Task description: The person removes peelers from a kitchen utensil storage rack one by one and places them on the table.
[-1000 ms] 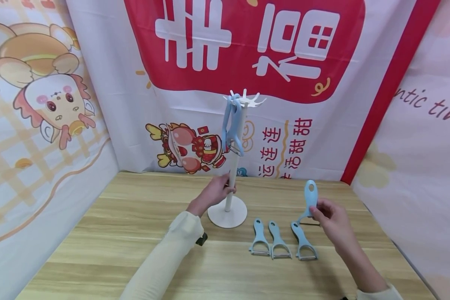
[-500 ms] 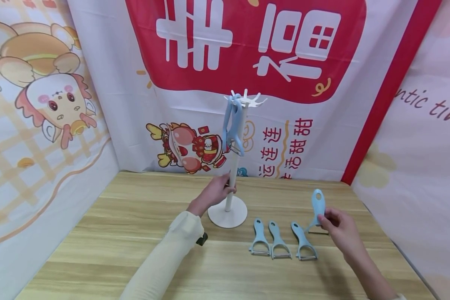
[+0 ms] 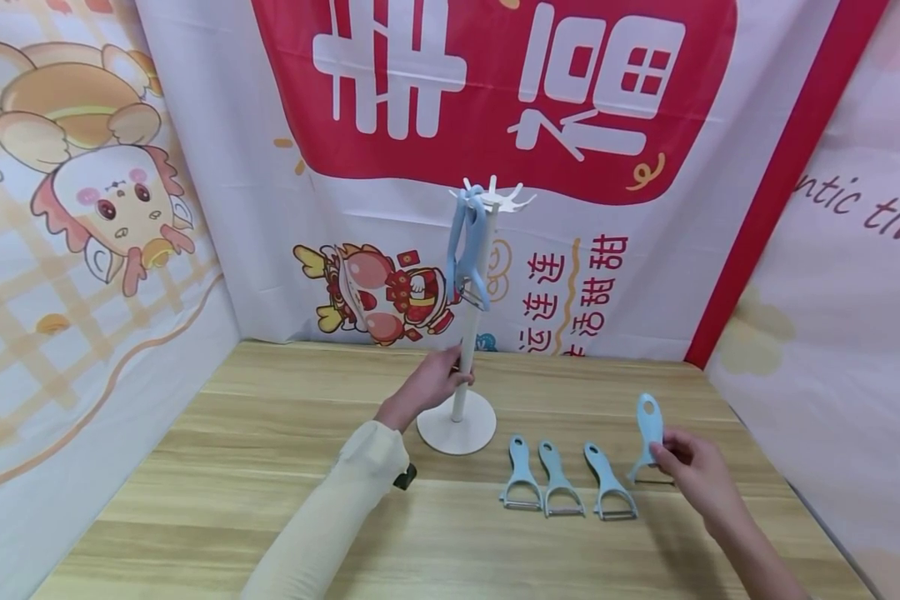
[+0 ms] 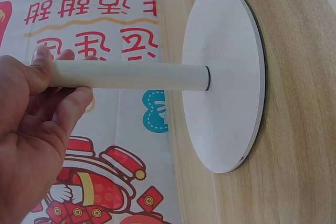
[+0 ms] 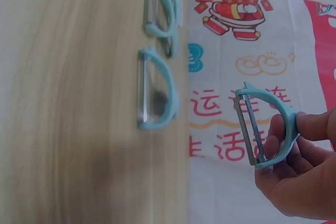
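My left hand (image 3: 438,377) grips the white pole (image 4: 131,75) of a hook stand low down, just above its round base (image 4: 223,124). Light blue peelers (image 3: 471,250) hang from the stand's left hooks, overlapping one another. At the right, my right hand (image 3: 693,471) pinches another light blue peeler (image 3: 649,429) by its handle, holed end up and blade end down. In the right wrist view this peeler's metal blade (image 5: 249,129) shows away from the tabletop. Three more peelers lie in a row to its left: one (image 3: 521,475), a second (image 3: 558,479) and a third (image 3: 609,483).
The stand's white hooks (image 3: 506,198) fan out at its top. A printed cloth (image 3: 570,100) hangs behind the wooden table (image 3: 195,467), with more cloth at both sides. A dark band (image 3: 405,477) sits at the left sleeve.
My right hand has moved right and toward me, lower in the view, with the peeler in its fingers. My left hand has kept its grip on the pole.
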{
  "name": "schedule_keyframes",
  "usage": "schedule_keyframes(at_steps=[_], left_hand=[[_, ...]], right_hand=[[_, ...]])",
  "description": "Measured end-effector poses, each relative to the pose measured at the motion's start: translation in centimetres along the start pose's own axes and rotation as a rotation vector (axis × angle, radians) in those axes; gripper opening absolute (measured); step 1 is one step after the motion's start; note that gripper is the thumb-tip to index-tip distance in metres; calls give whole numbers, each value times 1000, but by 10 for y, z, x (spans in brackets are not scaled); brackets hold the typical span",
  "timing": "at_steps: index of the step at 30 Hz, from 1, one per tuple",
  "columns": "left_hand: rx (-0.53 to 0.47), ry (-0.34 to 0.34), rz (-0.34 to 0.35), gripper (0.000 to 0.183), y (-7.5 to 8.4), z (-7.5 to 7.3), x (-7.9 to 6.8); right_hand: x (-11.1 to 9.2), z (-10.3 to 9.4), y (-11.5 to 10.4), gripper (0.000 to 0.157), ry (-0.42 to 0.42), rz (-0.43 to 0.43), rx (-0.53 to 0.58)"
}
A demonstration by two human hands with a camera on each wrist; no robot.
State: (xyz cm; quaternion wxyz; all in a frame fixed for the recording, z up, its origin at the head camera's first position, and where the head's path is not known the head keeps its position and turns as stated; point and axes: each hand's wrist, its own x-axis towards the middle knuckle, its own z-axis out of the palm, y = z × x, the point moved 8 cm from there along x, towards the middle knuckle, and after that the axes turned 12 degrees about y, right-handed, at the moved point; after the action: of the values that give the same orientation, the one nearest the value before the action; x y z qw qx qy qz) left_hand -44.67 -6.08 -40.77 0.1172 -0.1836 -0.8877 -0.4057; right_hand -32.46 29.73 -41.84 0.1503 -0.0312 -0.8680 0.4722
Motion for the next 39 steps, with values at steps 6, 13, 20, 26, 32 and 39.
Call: schedule_keyframes(at_steps=[6, 13, 20, 26, 32, 39], left_hand=[[4, 9, -7, 13, -1, 0, 0], [1, 16, 1, 14, -2, 1, 0], [-8, 11, 13, 18, 0, 1, -1], [-13, 18, -1, 14, -2, 2, 0], [-12, 15, -5, 13, -3, 2, 0], [-4, 6, -5, 21, -3, 1, 0]], right_hand=[[2, 0, 12, 32, -28, 16, -15], [6, 2, 28, 34, -67, 60, -31], [9, 7, 44, 37, -115, 83, -98], [12, 12, 53, 41, -146, 70, -140], [14, 16, 61, 42, -179, 94, -156], [15, 21, 68, 42, -210, 128, -181]])
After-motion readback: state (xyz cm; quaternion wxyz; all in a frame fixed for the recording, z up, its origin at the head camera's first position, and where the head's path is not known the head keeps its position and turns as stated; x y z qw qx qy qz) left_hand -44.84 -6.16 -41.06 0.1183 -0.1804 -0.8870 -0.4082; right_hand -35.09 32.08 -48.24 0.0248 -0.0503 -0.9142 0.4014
